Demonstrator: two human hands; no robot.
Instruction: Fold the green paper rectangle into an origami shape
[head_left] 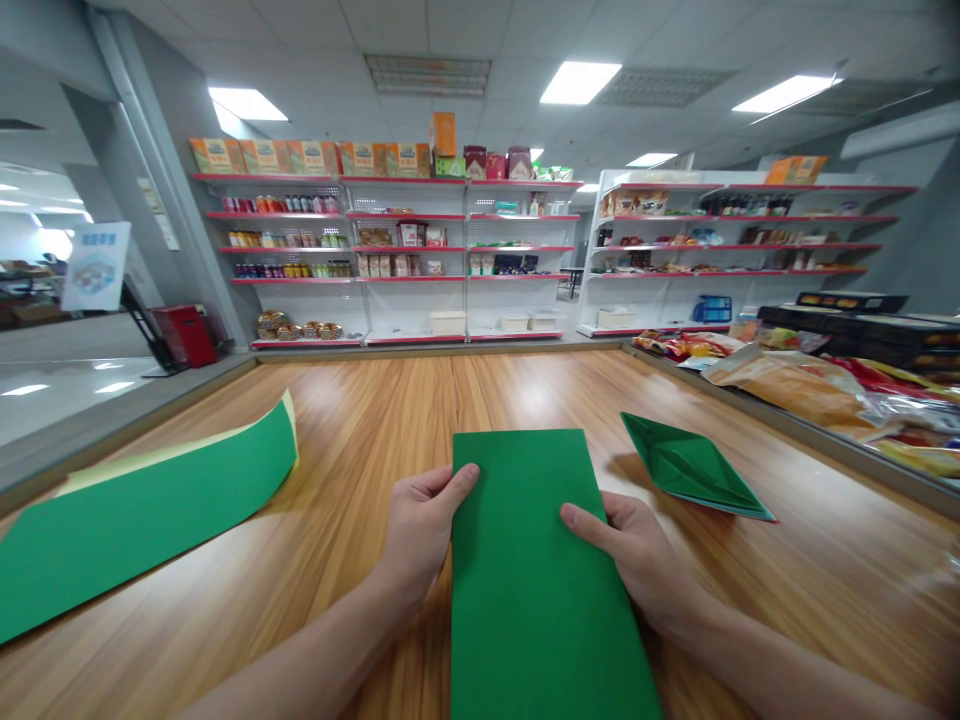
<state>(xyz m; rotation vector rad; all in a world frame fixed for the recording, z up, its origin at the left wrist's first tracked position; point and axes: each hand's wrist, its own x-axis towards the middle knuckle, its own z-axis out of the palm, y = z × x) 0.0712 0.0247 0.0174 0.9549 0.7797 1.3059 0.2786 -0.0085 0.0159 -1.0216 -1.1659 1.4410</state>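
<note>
A folded green paper sheet [532, 560] lies lengthwise on the wooden table [360, 430] straight in front of me. My left hand [420, 525] grips its left edge, thumb on top and fingers curled beneath. My right hand [637, 560] holds the right edge the same way, thumb pressed on the green surface. A folded green paper boat [690, 465] rests on the table just right of the sheet, apart from my right hand.
A stack of large green and pale yellow sheets [142, 500] lies at the left of the table. Snack packets [810, 385] and dark boxes fill the right edge. Red-trimmed shelves of goods [390, 255] stand behind the table.
</note>
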